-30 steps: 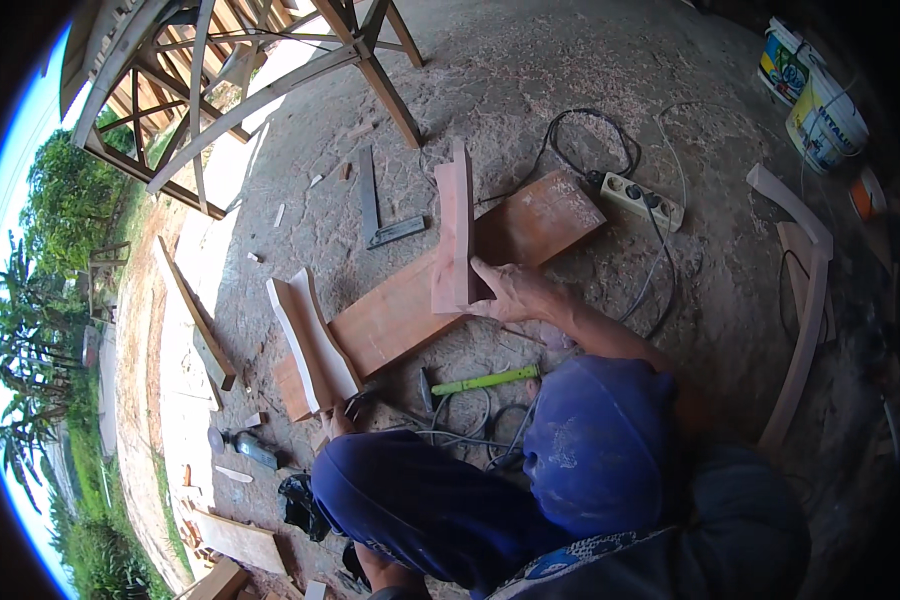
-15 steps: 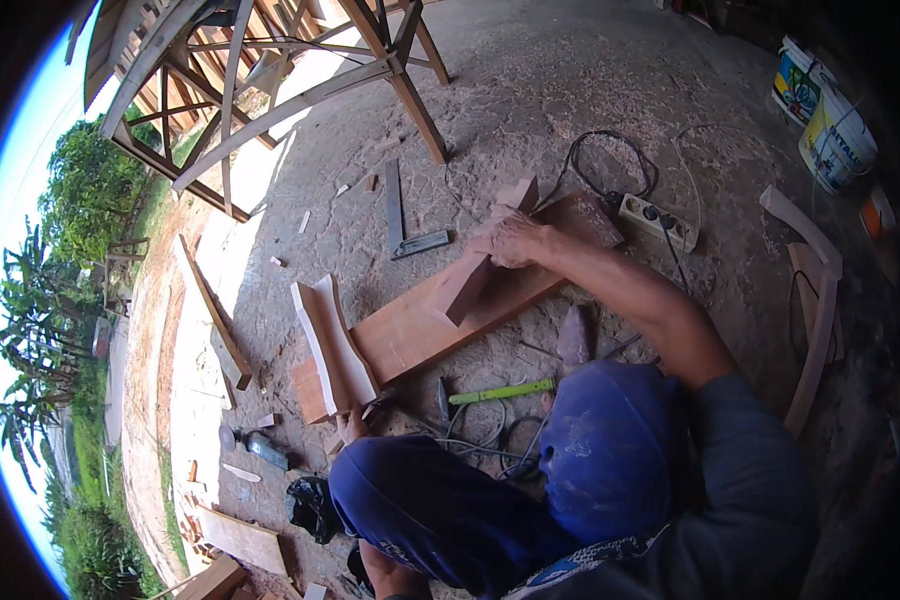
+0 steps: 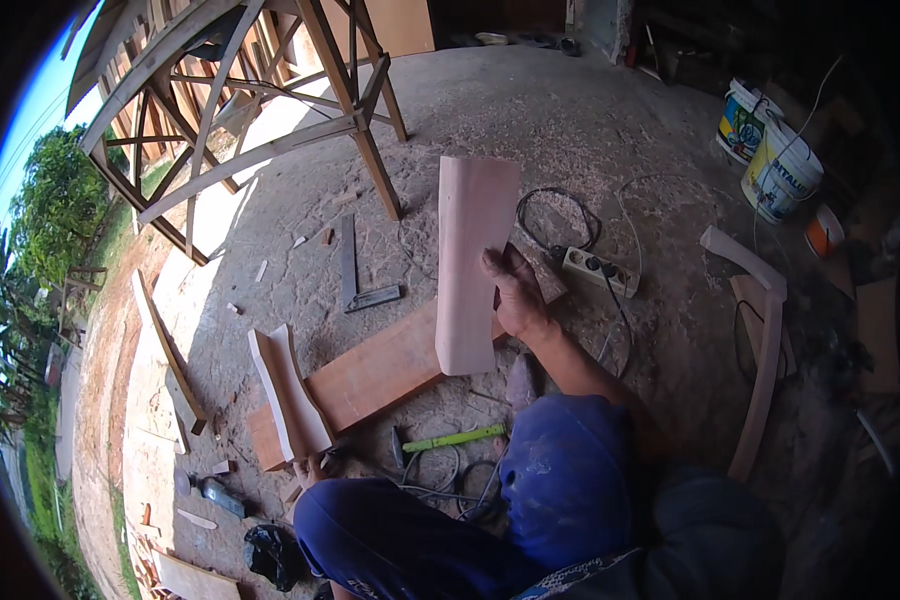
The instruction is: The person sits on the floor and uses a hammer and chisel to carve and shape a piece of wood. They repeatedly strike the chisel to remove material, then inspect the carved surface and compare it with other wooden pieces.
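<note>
My right hand [image 3: 519, 298] grips a pale, smooth-faced wooden piece [image 3: 473, 265] by its right edge, the thumb lying on its broad face. The piece is held up on end above a long reddish-brown board [image 3: 375, 362] on the floor. Across the board's near-left end stands a curved wooden piece [image 3: 288, 395] with pale wavy edges. Part of a foot or hand [image 3: 311, 470] shows at its lower end, beyond my left knee; I cannot make out which. My left hand is not clearly visible.
A green-handled hammer [image 3: 455, 437] and coiled cables lie before my knees. Beyond the board are a metal square [image 3: 350, 265] and a power strip [image 3: 600, 270]. Buckets [image 3: 782, 172] and a curved wooden length [image 3: 760, 370] are at right, a wooden trestle [image 3: 360, 150] at far left.
My right hand has lifted the wooden piece off the long board and turned it so its broad face shows. The view has shifted, with floor things now lower and further left.
</note>
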`<state>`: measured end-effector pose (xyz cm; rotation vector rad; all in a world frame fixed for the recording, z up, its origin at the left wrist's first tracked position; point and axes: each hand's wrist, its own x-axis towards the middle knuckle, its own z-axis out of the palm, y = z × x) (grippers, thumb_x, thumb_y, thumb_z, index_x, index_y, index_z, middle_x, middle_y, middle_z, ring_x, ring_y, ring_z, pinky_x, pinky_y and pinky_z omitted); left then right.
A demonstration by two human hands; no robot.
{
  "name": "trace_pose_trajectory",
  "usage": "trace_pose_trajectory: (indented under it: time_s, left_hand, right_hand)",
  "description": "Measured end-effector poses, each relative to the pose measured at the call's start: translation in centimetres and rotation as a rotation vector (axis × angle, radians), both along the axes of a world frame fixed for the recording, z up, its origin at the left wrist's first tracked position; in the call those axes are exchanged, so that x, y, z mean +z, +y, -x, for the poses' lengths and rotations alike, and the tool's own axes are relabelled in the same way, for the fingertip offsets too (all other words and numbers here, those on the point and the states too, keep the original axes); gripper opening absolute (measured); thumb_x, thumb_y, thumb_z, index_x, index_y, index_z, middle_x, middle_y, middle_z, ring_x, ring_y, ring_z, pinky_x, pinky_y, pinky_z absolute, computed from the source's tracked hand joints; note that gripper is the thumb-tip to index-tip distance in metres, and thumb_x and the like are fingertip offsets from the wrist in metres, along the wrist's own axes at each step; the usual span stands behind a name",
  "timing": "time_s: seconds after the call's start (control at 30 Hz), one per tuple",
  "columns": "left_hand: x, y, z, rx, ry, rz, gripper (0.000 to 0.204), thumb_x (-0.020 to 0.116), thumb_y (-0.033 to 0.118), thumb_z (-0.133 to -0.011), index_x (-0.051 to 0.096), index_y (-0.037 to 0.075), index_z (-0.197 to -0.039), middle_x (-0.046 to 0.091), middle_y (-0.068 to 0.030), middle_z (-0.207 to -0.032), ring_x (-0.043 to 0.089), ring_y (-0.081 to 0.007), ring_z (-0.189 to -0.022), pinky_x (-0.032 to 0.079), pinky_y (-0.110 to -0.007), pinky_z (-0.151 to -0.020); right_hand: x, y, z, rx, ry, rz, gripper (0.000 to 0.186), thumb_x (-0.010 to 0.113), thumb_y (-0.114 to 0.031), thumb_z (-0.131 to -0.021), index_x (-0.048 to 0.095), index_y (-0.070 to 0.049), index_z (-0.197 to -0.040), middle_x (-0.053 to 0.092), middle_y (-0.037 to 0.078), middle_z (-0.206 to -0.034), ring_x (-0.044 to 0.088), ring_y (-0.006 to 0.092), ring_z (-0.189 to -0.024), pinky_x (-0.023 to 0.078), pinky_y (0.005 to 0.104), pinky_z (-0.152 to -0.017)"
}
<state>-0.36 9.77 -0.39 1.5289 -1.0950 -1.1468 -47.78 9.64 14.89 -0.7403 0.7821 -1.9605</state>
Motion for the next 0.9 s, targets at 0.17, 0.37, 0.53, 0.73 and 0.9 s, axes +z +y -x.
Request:
trace_pose_trajectory:
  time_s: [0.17,0.37,0.53,0.73,0.9]
  left_hand:
    - [-0.2,0.5,0.2,0.001,0.006,-0.002,0.030,0.061,0.016,-0.100,0.061,0.004,-0.127,0.065,-0.0034,-0.087,0.055,-0.0099,-0.065,0.045,-0.026,-0.057]
    - [-1.1,0.5,0.0,-0.011,0.022,0.005,0.029,0.061,0.017,-0.100,0.061,0.004,-0.126,0.065,-0.0030,-0.086,0.055,-0.0096,-0.065,0.045,-0.026,-0.057]
    - [-1.3,-1.4,0.2,-0.091,0.047,0.105,0.028,0.062,0.017,-0.101,0.061,0.004,-0.126,0.065,-0.0028,-0.085,0.055,-0.0094,-0.064,0.045,-0.026,-0.057]
    - [4.6,-1.2,6.5,-0.229,0.125,0.160,0.022,0.062,0.023,-0.103,0.063,0.005,-0.115,0.054,0.0054,-0.067,0.043,-0.0027,-0.054,0.031,-0.022,-0.046]
    - [5.9,1.0,7.3,-0.269,0.064,0.038,0.022,0.060,0.023,-0.103,0.064,0.006,-0.116,0.054,0.0056,-0.069,0.041,-0.0027,-0.055,0.031,-0.022,-0.047]
  right_hand:
    - [-0.7,0.3,-0.9,0.008,0.013,0.004,0.034,0.070,-0.027,-0.096,0.058,-0.007,-0.121,0.064,0.002,-0.108,0.061,0.0121,-0.099,0.053,0.0324,-0.088]
    - [-1.6,0.0,-2.6,0.047,-0.016,-0.006,0.037,0.070,-0.029,-0.096,0.059,-0.006,-0.122,0.064,0.001,-0.109,0.060,0.0121,-0.098,0.050,0.0322,-0.090]
    - [-1.4,-0.5,-4.4,0.070,0.042,0.004,0.038,0.070,-0.029,-0.096,0.059,-0.006,-0.123,0.064,0.001,-0.109,0.059,0.0120,-0.098,0.049,0.0322,-0.090]
    - [-0.6,0.7,-3.9,0.134,-0.061,0.048,0.039,0.068,-0.027,-0.097,0.057,-0.004,-0.127,0.064,0.004,-0.113,0.062,0.0150,-0.103,0.051,0.0349,-0.092]
    - [0.2,1.0,-4.0,0.178,-0.185,0.053,0.042,0.068,-0.028,-0.097,0.056,-0.003,-0.129,0.064,0.006,-0.117,0.063,0.0178,-0.106,0.053,0.0373,-0.093]
